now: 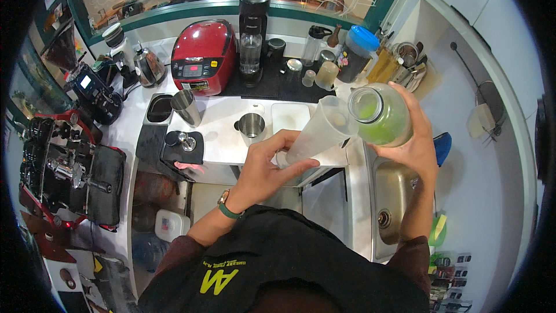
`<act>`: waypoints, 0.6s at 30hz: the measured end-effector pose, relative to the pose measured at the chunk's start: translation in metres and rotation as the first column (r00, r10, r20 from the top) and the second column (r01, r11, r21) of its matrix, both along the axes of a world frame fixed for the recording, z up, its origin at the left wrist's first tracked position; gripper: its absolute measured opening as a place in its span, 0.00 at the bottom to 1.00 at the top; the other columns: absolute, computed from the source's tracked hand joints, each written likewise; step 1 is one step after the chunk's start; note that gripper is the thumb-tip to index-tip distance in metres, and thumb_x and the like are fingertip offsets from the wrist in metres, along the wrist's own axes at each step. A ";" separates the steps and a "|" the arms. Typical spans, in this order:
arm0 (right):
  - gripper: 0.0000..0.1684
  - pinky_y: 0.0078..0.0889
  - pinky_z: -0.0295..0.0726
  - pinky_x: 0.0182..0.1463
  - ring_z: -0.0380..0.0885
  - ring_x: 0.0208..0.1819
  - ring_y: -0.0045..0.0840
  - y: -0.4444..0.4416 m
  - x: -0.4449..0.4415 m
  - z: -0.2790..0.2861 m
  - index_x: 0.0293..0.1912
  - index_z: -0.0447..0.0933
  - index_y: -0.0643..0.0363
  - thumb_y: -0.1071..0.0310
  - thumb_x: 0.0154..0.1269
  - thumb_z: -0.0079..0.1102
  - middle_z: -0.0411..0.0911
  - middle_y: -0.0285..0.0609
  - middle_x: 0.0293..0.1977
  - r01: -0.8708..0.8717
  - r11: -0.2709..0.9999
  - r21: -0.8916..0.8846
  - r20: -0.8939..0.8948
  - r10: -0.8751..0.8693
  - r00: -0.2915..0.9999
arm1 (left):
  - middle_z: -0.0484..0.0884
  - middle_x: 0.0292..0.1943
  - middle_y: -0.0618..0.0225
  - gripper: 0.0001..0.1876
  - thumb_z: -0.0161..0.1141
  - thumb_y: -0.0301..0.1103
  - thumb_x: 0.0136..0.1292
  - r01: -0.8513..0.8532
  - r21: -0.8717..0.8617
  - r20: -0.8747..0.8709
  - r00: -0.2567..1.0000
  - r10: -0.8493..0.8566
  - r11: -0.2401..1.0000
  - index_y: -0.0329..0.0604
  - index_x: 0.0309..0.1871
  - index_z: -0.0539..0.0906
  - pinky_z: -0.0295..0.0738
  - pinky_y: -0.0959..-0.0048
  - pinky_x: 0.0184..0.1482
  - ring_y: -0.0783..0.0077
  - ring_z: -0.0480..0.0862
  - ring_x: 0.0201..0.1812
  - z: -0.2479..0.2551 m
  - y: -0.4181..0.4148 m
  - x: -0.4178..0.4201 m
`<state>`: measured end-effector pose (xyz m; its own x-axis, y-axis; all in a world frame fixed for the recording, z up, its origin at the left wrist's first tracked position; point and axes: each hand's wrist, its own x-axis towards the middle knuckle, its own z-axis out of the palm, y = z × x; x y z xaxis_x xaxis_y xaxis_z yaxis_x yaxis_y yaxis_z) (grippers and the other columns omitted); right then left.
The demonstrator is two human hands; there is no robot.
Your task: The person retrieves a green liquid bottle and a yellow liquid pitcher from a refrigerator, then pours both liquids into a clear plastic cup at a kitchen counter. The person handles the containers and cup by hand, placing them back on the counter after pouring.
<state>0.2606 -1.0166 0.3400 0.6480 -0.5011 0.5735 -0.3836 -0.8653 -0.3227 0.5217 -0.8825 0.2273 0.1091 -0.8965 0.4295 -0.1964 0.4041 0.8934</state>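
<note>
My left hand (269,169) holds a tall frosted plastic cup (319,128) near its base, tilted with its mouth up and to the right. In my right hand (412,139) is a clear glass jar (382,115) with bright green contents, tipped so its open mouth faces left. The jar's mouth is right by the cup's rim; whether they touch I cannot tell. Nothing is plainly seen flowing between them. Below the cup, a small metal pitcher (252,126) stands on the white counter (219,139), beside a white square plate or tray (291,116).
A sink (393,200) lies under my right forearm. Along the back stand a red rice cooker (202,56), a tall black machine (254,21) and a blue-lidded pitcher (358,54). At left are a metal shaker cup (186,108), a tamper (186,141) and an espresso machine (69,171).
</note>
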 end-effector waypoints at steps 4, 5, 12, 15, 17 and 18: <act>0.58 0.43 0.73 0.71 0.76 0.66 0.42 0.009 0.022 0.022 0.71 0.70 0.57 0.70 0.34 0.80 0.77 0.47 0.65 -0.004 0.999 -0.039 -0.016 0.003 1.000 | 0.91 0.43 0.61 0.23 0.78 0.33 0.60 0.000 -0.081 -0.083 0.997 -0.007 0.997 0.34 0.57 0.85 0.79 0.74 0.48 0.77 0.87 0.42 0.009 0.007 0.019; 0.57 0.43 0.72 0.71 0.76 0.66 0.42 0.011 0.028 0.027 0.71 0.70 0.57 0.70 0.34 0.80 0.77 0.47 0.65 0.004 0.999 -0.047 -0.018 -0.005 1.000 | 0.91 0.43 0.61 0.23 0.78 0.33 0.61 -0.003 -0.096 -0.076 0.997 -0.005 0.995 0.34 0.57 0.85 0.79 0.74 0.48 0.78 0.87 0.41 0.014 0.009 0.024; 0.58 0.41 0.73 0.71 0.76 0.66 0.40 0.023 0.063 0.051 0.71 0.69 0.60 0.68 0.35 0.82 0.75 0.48 0.66 0.007 0.985 -0.174 -0.054 -0.017 0.998 | 0.91 0.43 0.60 0.22 0.77 0.33 0.62 -0.016 -0.167 -0.123 0.992 -0.005 0.986 0.32 0.56 0.85 0.81 0.76 0.43 0.80 0.87 0.39 0.032 0.027 0.057; 0.57 0.41 0.74 0.69 0.77 0.64 0.41 0.036 0.080 0.062 0.70 0.70 0.59 0.71 0.34 0.80 0.76 0.47 0.65 0.017 0.970 -0.244 -0.062 -0.033 0.998 | 0.91 0.43 0.59 0.22 0.77 0.34 0.62 0.004 -0.186 -0.169 0.985 -0.036 0.983 0.31 0.55 0.86 0.81 0.77 0.43 0.80 0.88 0.40 0.031 0.030 0.064; 0.58 0.41 0.75 0.69 0.78 0.64 0.41 0.039 0.088 0.067 0.70 0.70 0.58 0.71 0.33 0.81 0.77 0.47 0.65 0.010 0.957 -0.291 -0.076 -0.034 0.997 | 0.92 0.43 0.60 0.22 0.77 0.34 0.61 0.002 -0.210 -0.191 0.981 -0.043 0.978 0.32 0.55 0.86 0.82 0.77 0.43 0.80 0.88 0.40 0.029 0.031 0.068; 0.58 0.41 0.75 0.69 0.78 0.64 0.41 0.038 0.090 0.068 0.70 0.70 0.58 0.70 0.33 0.82 0.77 0.47 0.65 0.005 0.951 -0.309 -0.080 -0.031 0.996 | 0.92 0.43 0.60 0.22 0.78 0.34 0.61 -0.008 -0.220 -0.186 0.982 -0.034 0.975 0.32 0.55 0.86 0.82 0.77 0.43 0.80 0.88 0.40 0.028 0.032 0.071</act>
<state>0.3506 -0.9782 0.4077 0.6926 -0.3205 0.6462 -0.4139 -0.9103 -0.0079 0.5925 -0.8504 0.2554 0.1957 -0.7845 0.5884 -0.0275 0.5954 0.8030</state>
